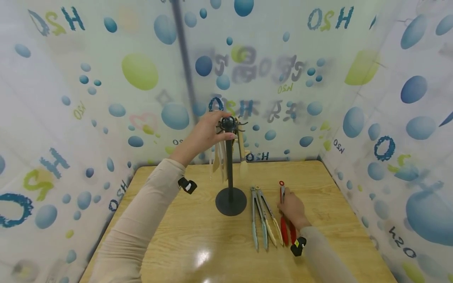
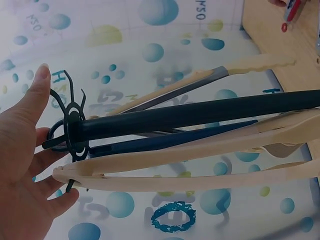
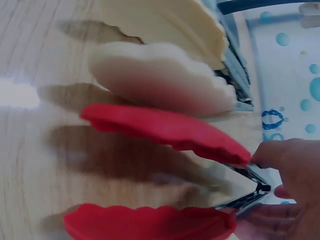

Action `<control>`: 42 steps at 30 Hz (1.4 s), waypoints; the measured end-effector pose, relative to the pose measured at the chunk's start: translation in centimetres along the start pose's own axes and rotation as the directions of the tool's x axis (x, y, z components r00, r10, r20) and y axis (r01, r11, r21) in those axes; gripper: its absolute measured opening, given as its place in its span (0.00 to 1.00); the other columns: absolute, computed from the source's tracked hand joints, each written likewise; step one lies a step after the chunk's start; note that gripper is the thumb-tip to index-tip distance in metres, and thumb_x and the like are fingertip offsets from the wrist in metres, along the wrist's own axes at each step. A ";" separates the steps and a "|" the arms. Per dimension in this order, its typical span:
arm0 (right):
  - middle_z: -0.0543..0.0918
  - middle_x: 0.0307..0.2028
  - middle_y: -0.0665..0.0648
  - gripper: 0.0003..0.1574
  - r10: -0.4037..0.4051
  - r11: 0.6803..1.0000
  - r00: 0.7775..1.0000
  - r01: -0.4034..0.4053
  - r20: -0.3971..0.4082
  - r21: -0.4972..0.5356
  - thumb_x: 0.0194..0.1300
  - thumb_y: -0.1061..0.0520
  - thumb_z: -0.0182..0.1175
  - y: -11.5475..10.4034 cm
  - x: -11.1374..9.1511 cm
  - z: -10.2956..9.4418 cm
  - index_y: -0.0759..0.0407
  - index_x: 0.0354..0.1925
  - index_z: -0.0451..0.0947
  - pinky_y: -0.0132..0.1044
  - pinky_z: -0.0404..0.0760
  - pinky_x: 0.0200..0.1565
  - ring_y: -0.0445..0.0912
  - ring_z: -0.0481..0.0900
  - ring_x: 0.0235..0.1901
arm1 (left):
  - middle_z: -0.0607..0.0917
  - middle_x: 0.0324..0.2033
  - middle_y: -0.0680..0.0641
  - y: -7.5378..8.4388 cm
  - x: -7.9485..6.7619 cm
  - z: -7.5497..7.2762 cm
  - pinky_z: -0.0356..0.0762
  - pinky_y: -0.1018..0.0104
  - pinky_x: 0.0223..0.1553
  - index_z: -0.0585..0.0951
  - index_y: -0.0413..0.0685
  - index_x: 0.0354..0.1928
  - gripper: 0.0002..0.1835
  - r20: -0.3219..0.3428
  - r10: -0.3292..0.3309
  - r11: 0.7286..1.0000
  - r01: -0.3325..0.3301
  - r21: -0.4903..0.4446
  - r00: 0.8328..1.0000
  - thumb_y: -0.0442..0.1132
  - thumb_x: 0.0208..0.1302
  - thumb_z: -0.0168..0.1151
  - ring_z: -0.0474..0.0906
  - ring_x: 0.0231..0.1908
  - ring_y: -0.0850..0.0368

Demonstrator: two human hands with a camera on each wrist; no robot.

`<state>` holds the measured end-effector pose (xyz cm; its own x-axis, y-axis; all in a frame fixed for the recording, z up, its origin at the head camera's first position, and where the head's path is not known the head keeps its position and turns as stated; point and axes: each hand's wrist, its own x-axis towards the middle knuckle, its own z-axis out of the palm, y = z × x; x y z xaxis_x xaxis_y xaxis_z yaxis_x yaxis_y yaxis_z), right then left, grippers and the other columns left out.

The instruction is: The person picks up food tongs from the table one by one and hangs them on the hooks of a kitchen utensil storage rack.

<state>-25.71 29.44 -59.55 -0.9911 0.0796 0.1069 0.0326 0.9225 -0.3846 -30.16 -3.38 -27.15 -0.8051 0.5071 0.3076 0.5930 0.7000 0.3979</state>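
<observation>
One step, seemingly picking up: right hand [image 1: 293, 207] pinches red-tipped metal tongs [image 1: 284, 231], left hand [image 1: 210, 128] grips black hooked stand [image 1: 229, 167]; lifting likely next.

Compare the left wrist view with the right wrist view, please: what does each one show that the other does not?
Only the left wrist view shows the left hand at the hooked top and the pale hanging utensils. Only the right wrist view shows the scalloped red tips and cream tips. Both show parts of the red tongs, the right hand, the table and the patterned backdrop.
</observation>
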 end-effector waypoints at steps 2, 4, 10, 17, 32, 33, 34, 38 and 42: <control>0.82 0.35 0.68 0.33 -0.024 1.000 0.999 0.024 -0.038 0.014 0.57 0.55 0.69 0.0 0.2 -0.6 0.68 0.55 0.68 0.45 0.75 0.21 0.51 0.79 0.22 | 0.67 0.72 0.45 0.0 0.0 0.0 0.65 0.45 0.70 0.64 0.54 0.73 0.41 -0.005 -0.011 1.000 0.011 -0.005 1.000 0.60 0.61 0.65 0.60 0.73 0.43; 0.82 0.36 0.68 0.34 -0.051 0.998 0.995 0.054 -0.081 0.041 0.57 0.56 0.69 -0.2 0.4 -1.5 0.67 0.58 0.68 0.44 0.76 0.22 0.51 0.79 0.23 | 0.68 0.72 0.45 0.0 0.1 0.0 0.66 0.45 0.70 0.65 0.53 0.72 0.41 -0.014 -0.015 1.000 0.015 -0.005 1.000 0.60 0.61 0.66 0.61 0.73 0.43; 0.82 0.40 0.68 0.40 -0.120 0.983 0.979 0.141 -0.163 0.118 0.61 0.56 0.65 -1.4 1.5 -5.0 0.62 0.68 0.63 0.40 0.74 0.22 0.50 0.77 0.25 | 0.70 0.70 0.47 0.1 0.2 -0.1 0.68 0.46 0.68 0.66 0.55 0.72 0.40 -0.044 0.003 1.000 -0.002 0.021 0.999 0.59 0.60 0.66 0.64 0.72 0.44; 0.82 0.45 0.66 0.40 -0.164 0.954 0.950 0.221 -0.268 0.201 0.64 0.56 0.64 -3.8 2.5 -8.9 0.57 0.70 0.62 0.40 0.78 0.23 0.52 0.82 0.29 | 0.70 0.71 0.47 -0.1 0.3 0.1 0.67 0.48 0.69 0.68 0.54 0.72 0.40 -0.059 0.009 1.000 -0.008 0.017 0.998 0.58 0.59 0.67 0.63 0.72 0.45; 0.78 0.58 0.64 0.40 -0.346 0.779 0.889 0.450 -0.300 0.436 0.70 0.60 0.59 -10.6 4.0 -16.6 0.42 0.75 0.57 0.53 0.87 0.41 0.57 0.85 0.44 | 0.76 0.66 0.47 -0.5 0.1 0.9 0.73 0.49 0.64 0.70 0.51 0.70 0.37 -0.108 0.042 0.998 -0.037 0.040 0.993 0.51 0.60 0.70 0.70 0.66 0.46; 0.78 0.57 0.64 0.40 -0.353 0.776 0.885 0.458 -0.303 0.434 0.70 0.60 0.59 -11.1 4.0 -17.0 0.43 0.75 0.57 0.54 0.86 0.43 0.57 0.85 0.44 | 0.76 0.66 0.47 -0.5 0.1 1.0 0.73 0.49 0.64 0.70 0.51 0.70 0.37 -0.111 0.044 0.998 -0.039 0.043 0.993 0.51 0.60 0.70 0.70 0.66 0.47; 0.78 0.58 0.64 0.40 -0.359 0.774 0.883 0.462 -0.302 0.433 0.71 0.59 0.59 -11.5 4.1 -17.3 0.42 0.75 0.57 0.54 0.86 0.43 0.56 0.85 0.44 | 0.76 0.66 0.47 -0.5 0.1 1.0 0.73 0.49 0.64 0.70 0.51 0.70 0.37 -0.114 0.045 0.998 -0.041 0.045 0.992 0.51 0.60 0.70 0.70 0.66 0.47; 0.78 0.58 0.64 0.39 -0.397 0.755 0.867 0.494 -0.300 0.430 0.72 0.58 0.58 -12.7 4.3 -18.2 0.39 0.75 0.57 0.53 0.87 0.43 0.56 0.85 0.44 | 0.77 0.66 0.48 -0.4 0.0 1.0 0.72 0.50 0.65 0.70 0.51 0.70 0.37 -0.117 0.045 0.998 -0.039 0.055 0.992 0.51 0.60 0.70 0.71 0.66 0.47; 0.78 0.59 0.64 0.39 -0.439 0.740 0.849 0.527 -0.294 0.417 0.72 0.58 0.58 -13.4 4.3 -18.5 0.39 0.75 0.58 0.53 0.86 0.46 0.57 0.85 0.47 | 0.76 0.67 0.48 -0.1 0.0 0.8 0.71 0.49 0.66 0.70 0.52 0.70 0.38 -0.103 0.038 0.997 -0.031 0.066 0.994 0.54 0.60 0.69 0.69 0.68 0.46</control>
<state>-28.01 24.43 -36.96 -0.8180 -0.2263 0.5289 -0.5520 0.5674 -0.6110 -30.22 -3.00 -27.89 -0.7765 0.4790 0.4094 0.6155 0.7156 0.3303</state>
